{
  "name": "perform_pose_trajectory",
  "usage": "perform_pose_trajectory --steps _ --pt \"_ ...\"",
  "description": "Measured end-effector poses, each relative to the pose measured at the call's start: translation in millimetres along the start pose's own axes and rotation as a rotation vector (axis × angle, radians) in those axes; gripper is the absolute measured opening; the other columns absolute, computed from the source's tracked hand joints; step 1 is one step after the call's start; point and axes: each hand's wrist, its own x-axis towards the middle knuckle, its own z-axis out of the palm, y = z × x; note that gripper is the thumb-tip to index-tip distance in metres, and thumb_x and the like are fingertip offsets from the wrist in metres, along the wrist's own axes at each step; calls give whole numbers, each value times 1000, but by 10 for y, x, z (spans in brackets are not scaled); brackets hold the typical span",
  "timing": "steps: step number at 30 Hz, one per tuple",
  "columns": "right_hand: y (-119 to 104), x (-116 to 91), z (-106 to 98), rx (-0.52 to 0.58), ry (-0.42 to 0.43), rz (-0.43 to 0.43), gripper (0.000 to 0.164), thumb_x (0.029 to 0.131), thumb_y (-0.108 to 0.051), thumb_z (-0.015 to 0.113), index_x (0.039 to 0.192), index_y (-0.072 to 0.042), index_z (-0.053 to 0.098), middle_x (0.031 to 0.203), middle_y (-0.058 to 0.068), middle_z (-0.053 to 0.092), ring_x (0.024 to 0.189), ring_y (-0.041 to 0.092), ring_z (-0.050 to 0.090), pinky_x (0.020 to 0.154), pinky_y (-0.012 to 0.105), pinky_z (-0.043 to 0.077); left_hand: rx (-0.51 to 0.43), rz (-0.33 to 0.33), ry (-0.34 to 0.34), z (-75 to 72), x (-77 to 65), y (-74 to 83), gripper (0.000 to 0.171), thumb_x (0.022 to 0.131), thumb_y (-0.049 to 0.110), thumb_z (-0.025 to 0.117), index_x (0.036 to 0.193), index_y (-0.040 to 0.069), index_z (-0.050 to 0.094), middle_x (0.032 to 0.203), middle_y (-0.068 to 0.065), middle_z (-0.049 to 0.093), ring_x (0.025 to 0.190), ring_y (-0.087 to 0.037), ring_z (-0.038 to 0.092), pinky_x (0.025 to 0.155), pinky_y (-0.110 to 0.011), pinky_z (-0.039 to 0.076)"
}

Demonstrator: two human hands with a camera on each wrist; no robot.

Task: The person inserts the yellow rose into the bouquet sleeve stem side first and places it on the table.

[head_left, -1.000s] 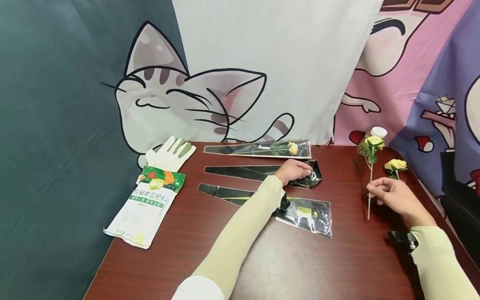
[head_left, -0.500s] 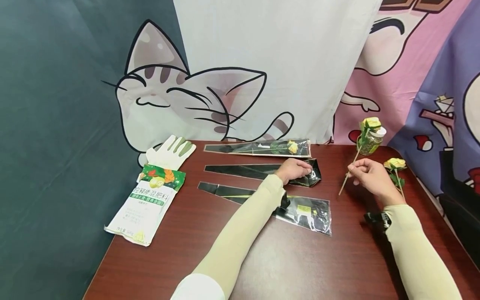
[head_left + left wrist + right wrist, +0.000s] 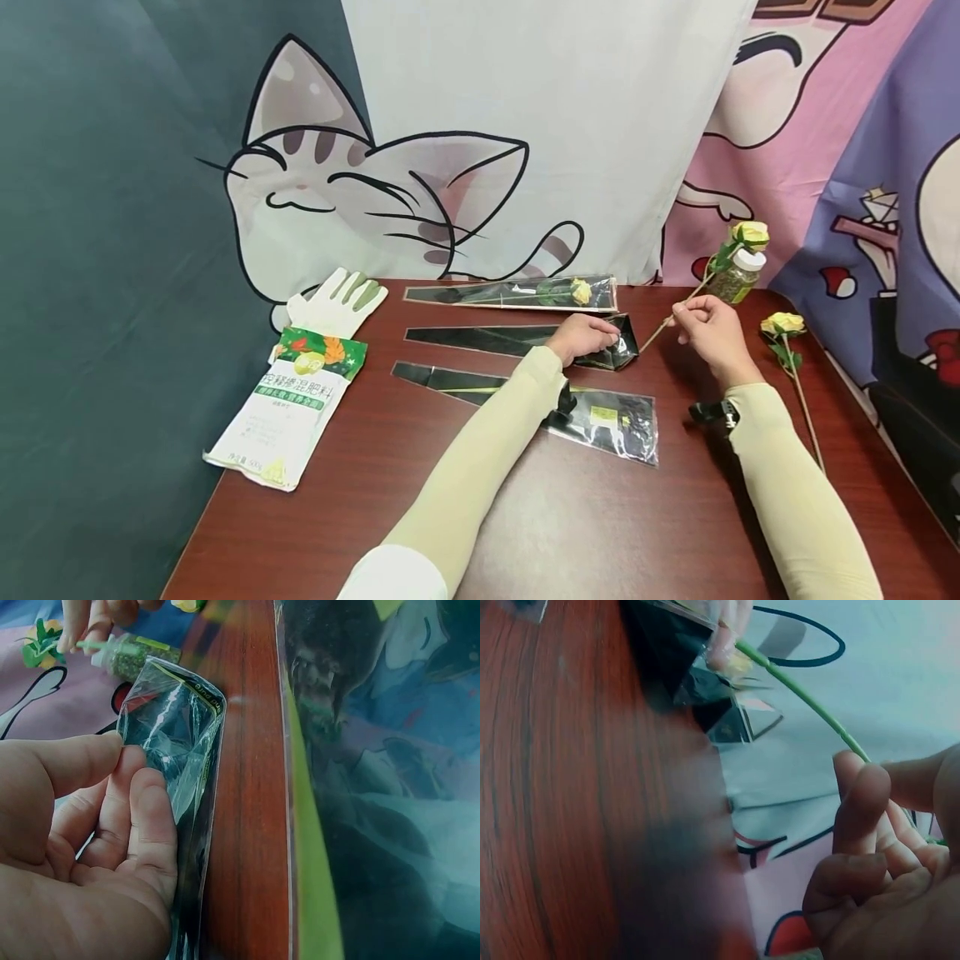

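My left hand (image 3: 583, 337) pinches the clear upper film of the middle flower sleeve (image 3: 176, 742), lifting its wide mouth open. Its narrow black end points left on the table. My right hand (image 3: 711, 333) pinches the green stem (image 3: 806, 697) of a yellow artificial rose (image 3: 750, 235). The bloom is up at the back right, and the stem slants down left so its cut end comes right at the sleeve's mouth. A second yellow rose (image 3: 782, 323) lies on the table right of my right hand.
Behind lies a sleeve with a rose inside (image 3: 517, 293); in front, a flat sleeve (image 3: 615, 421) passes under my left forearm. A jar with a white lid (image 3: 738, 275) stands at the back right. At left are a fertilizer bag (image 3: 292, 408) and a white glove (image 3: 337, 304).
My right hand has moved left with the rose, tilting it so the stem's lower end swings toward the sleeve's mouth. My left hand keeps its pinch in the same place.
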Motion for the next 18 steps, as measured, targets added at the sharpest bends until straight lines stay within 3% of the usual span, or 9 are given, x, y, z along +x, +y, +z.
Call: perform_pose_trajectory --steps 7,13,18 --pt "72 64 172 57 51 -14 18 106 -19 67 101 -6 55 73 -19 75 50 6 58 51 21 52 -14 -9 -14 -22 8 28 19 101 15 74 117 12 83 103 -5 80 97 -21 75 90 -37 63" --pt "130 73 262 -8 60 -11 18 107 -21 65 101 -7 55 72 -23 73 50 6 58 49 21 49 -42 -9 -4 0 17 38 21 100 13 74 119 9 82 102 -7 81 101 -26 76 94 -41 63" --pt "146 68 354 -24 53 0 21 107 -23 65 102 -5 55 71 -22 73 51 7 58 47 21 46 -87 -31 36 25 14 44 20 99 10 74 117 7 82 101 -7 80 92 -21 74 94 -41 65"
